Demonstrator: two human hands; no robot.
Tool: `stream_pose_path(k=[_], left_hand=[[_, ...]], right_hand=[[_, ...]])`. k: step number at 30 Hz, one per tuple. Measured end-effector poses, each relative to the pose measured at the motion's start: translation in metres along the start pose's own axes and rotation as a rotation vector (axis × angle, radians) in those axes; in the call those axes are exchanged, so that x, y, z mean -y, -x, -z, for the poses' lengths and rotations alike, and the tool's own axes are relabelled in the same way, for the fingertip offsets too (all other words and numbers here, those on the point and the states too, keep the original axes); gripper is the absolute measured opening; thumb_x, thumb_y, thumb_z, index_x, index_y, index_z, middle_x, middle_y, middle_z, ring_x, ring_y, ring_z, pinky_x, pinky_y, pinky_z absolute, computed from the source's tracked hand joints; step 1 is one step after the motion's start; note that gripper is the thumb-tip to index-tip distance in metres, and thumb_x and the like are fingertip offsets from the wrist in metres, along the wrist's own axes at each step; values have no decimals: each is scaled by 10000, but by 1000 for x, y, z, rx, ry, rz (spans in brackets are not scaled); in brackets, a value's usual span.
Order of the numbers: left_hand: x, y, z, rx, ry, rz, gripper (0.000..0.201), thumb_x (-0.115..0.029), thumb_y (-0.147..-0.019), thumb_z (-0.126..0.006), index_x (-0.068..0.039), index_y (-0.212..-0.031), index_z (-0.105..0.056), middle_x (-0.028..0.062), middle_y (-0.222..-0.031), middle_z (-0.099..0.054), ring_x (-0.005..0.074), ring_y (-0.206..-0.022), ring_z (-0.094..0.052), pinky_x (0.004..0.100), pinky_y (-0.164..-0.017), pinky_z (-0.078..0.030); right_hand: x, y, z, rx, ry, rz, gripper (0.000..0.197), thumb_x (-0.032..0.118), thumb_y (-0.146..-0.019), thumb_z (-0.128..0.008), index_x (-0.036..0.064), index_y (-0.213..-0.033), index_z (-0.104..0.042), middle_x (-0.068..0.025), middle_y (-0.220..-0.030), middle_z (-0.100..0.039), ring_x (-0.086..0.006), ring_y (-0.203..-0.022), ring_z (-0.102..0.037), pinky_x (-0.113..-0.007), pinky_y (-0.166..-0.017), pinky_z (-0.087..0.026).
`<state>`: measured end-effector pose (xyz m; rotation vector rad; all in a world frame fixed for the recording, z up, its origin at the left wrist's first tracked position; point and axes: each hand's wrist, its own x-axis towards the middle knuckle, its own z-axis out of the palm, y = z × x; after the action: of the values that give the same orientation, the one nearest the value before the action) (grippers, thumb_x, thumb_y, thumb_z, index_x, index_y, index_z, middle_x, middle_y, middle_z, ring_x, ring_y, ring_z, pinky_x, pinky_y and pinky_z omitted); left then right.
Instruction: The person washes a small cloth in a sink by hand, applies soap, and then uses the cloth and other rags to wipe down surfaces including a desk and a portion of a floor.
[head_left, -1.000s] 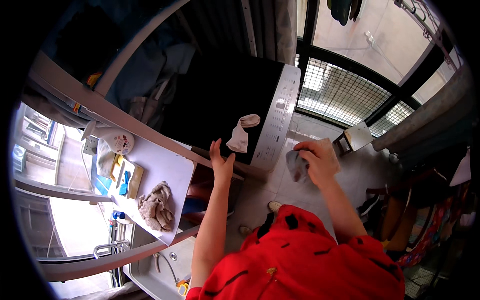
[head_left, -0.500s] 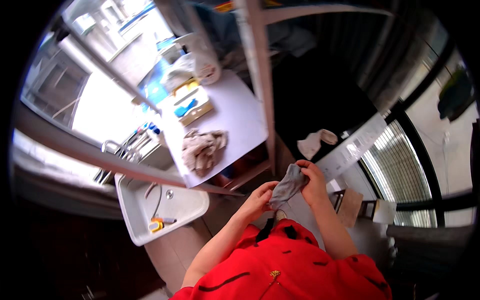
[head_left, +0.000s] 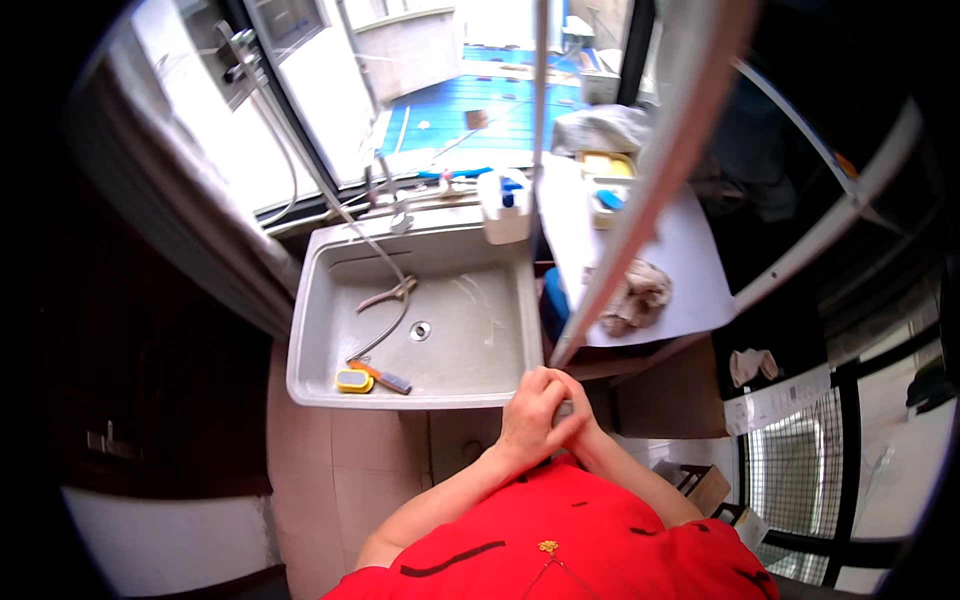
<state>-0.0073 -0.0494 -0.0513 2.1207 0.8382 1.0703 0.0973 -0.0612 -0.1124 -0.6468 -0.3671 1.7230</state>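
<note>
My left hand (head_left: pixel 530 415) and my right hand (head_left: pixel 582 415) are pressed together in front of my red top, close to the front edge of the sink (head_left: pixel 490 290). Between them, a small patch of the grey sock (head_left: pixel 565 408) shows; the fingers cover the rest. Both hands are closed around it. In the sink's front left corner lie a yellow-rimmed brush (head_left: pixel 354 380) and an orange and grey-handled tool (head_left: pixel 382 377). A thin grey hose (head_left: pixel 400 315) runs down into the basin.
A pale frame post (head_left: pixel 655 180) rises just right of the sink. Behind it, a white-topped table (head_left: pixel 705 290) holds a crumpled brownish cloth (head_left: pixel 638 298) and a soap box (head_left: pixel 606 205). A white sock (head_left: pixel 752 366) lies farther right. A white holder (head_left: pixel 503 215) stands at the sink's back corner.
My view has swung left, so the sink is now ahead of me. The grey sock, held stretched between both hands before, is now bunched and mostly hidden inside them.
</note>
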Motion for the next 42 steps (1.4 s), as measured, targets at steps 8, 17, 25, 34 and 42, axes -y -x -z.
stream_pose_path(k=[8, 17, 25, 34, 42], left_hand=[[103, 32, 109, -455, -140, 256, 149, -125, -777, -581, -22, -799, -475, 153, -898, -466, 311, -831, -460, 381, -751, -372], [155, 16, 113, -575, 510, 479, 184, -197, -909, -443, -27, -980, -446, 156, -1286, -409, 229, -1185, -375, 355, -985, -293], [175, -24, 129, -691, 1165, 608, 198, -185, -907, -494, -69, -1041, -406, 59, -1002, -499, 135, -880, -515, 267, -721, -444], [254, -47, 153, -776, 1322, 789, 170, -135, -913, -452, -67, -1059, -398, 85, -978, -492, 197, -876, -542, 378, -759, -478], [321, -84, 207, -611, 1465, 684, 115, -178, -944, -370, -100, -1017, -413, 194, -1168, -522, 309, -1047, -533, 506, -864, -436]], right_hand=[[-93, -96, -93, -166, 177, -37, 134, 164, -907, -467, 48, -897, -533, -5, -794, -527, -82, -705, -495, -230, -589, -417], [-90, -147, -113, -201, 346, 61, 134, 130, -878, -517, 15, -941, -548, -18, -828, -560, -85, -709, -515, -225, -623, -433], [-81, -217, -120, -100, 552, 286, 104, 83, -856, -537, 7, -924, -561, -32, -828, -582, -90, -755, -533, -228, -666, -444], [-79, -279, -106, -86, 1267, 532, 159, 132, -805, -570, 25, -911, -619, -87, -867, -597, -156, -770, -577, -279, -683, -454], [-70, -380, -79, -241, 1671, 539, 354, 195, -805, -557, 40, -1123, -543, -159, -1228, -483, -317, -1146, -441, -380, -970, -344]])
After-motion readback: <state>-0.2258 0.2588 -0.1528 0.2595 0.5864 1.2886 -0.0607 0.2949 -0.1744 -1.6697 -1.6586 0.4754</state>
